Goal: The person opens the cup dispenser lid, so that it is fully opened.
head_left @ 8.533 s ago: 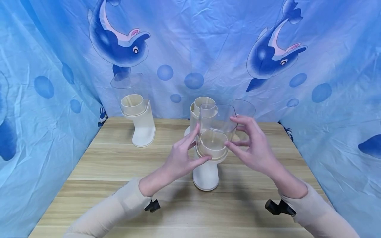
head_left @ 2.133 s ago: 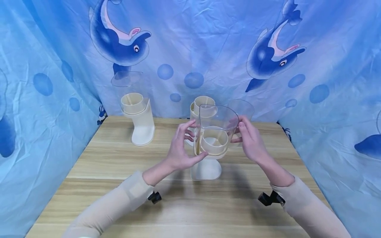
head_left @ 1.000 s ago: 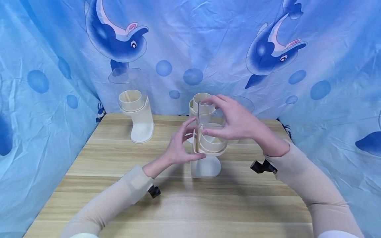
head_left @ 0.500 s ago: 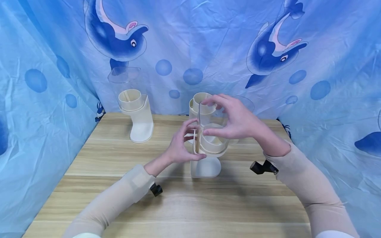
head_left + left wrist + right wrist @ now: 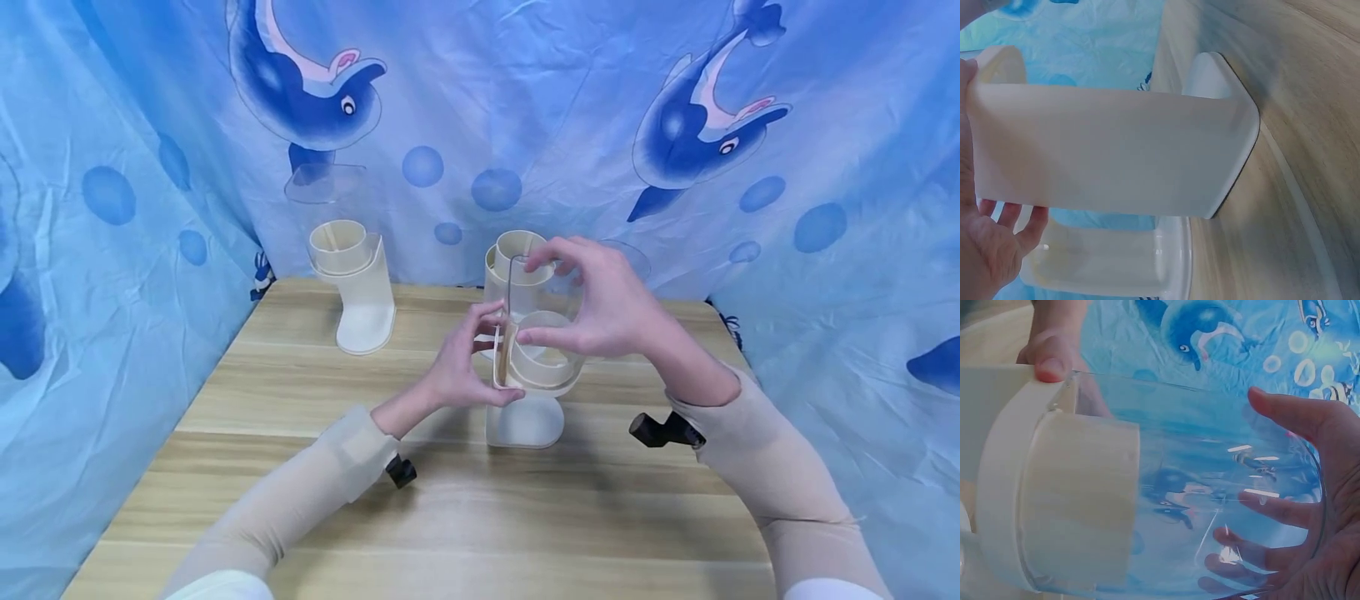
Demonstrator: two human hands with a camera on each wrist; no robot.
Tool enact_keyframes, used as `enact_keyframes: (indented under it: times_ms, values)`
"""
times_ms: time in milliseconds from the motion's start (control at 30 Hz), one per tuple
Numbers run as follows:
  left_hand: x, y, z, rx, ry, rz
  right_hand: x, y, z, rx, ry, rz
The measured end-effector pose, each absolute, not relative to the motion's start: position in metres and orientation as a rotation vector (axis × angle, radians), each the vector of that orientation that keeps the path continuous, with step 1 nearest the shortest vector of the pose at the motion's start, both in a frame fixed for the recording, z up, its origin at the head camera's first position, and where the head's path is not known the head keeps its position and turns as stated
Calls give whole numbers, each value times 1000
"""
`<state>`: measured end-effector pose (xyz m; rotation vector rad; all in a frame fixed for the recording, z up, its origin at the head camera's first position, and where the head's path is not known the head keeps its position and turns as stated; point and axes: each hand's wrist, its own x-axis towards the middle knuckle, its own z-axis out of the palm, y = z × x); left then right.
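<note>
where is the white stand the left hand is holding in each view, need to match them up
Head: the white stand is just right of centre, its base lower than the left hand.
Left wrist: the white stand lies sideways across the middle, base toward the right.
Right wrist: the white stand shows along the left edge, cut off.
Shared landmark: the left hand, near centre, lower left and upper left, respectively.
</note>
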<state>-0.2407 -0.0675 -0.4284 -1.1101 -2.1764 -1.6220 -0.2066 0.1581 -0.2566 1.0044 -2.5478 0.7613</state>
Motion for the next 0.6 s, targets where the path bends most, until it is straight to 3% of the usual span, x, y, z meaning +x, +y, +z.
enact_keyframes:
  times_ms: [600]
  values:
    - [-240, -66, -437, -1158, -2165, -1529, -210, 168, -252, 1055, -2613, 793]
